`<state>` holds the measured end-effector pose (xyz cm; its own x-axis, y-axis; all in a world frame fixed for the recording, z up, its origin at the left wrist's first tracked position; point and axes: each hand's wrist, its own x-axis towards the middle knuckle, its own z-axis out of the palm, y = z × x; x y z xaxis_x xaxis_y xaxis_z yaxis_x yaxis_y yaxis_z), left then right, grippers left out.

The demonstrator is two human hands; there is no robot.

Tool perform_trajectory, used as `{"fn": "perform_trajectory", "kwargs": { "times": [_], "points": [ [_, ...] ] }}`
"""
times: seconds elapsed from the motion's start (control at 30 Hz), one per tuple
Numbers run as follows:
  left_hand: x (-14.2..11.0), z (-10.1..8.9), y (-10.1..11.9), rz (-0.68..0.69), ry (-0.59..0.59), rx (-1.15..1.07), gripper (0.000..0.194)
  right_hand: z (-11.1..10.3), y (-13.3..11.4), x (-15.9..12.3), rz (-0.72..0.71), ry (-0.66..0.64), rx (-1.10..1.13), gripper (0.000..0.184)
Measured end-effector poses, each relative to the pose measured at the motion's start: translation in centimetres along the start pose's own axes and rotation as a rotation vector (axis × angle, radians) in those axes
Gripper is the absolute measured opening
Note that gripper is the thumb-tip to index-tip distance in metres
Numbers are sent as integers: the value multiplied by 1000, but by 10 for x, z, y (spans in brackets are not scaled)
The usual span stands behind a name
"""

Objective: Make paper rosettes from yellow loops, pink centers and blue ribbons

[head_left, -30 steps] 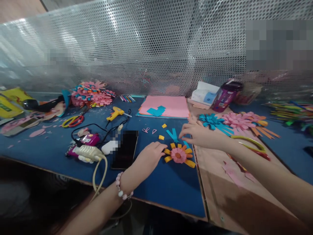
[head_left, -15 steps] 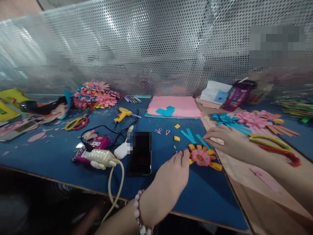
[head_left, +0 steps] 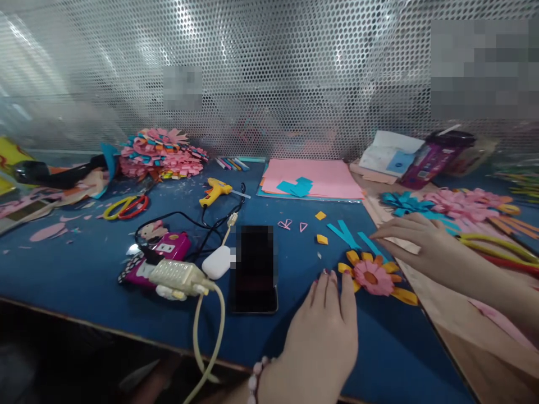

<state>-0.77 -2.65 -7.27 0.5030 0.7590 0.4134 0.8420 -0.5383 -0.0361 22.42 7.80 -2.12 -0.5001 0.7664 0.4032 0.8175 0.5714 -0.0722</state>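
Paper flower [head_left: 381, 281] found between two hands on blue tabletop [head_left: 391, 348]

The flower lay near the tabletop's right edge, its yellow-orange loops ringing a pink layer and an orange centre. The left hand [head_left: 323, 336] was palm down with its fingers extended and only slightly spread, grasping nothing visible. Its index fingertip sat at the flower's left loops; whether it made contact could not be determined. A bead bracelet [head_left: 254, 382] circled that wrist.

The right hand [head_left: 419, 241] was positioned beyond the flower to the right, fingers partly bent, tips at the blue paper strips [head_left: 345, 234]. Its inner side was hidden, so its grip, if any, could not be established.

Two small yellow paper pieces [head_left: 322, 239] lay left of the strips. A dark phone [head_left: 255, 280] lay left of the left hand, apart from it. Farther back were a yellow glue gun [head_left: 215, 192] and a stack of pink sheets [head_left: 320, 173] with blue cut pieces [head_left: 298, 187] on top.
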Motion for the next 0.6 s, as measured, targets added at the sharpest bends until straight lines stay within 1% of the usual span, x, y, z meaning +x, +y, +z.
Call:
{"fn": "perform_trajectory", "kwargs": {
  "times": [0.23,0.43,0.6],
  "points": [
    [1,1,2,0,39,-8,48,1,4,-1,-38,52,-24,36],
    [1,-2,3,-21,71,-9,47,2,10,-5,-59,67,-9,34],
    [1,-4,3,-14,32,4,48,0,10,-4,-99,97,-18,32]
  ]
}}
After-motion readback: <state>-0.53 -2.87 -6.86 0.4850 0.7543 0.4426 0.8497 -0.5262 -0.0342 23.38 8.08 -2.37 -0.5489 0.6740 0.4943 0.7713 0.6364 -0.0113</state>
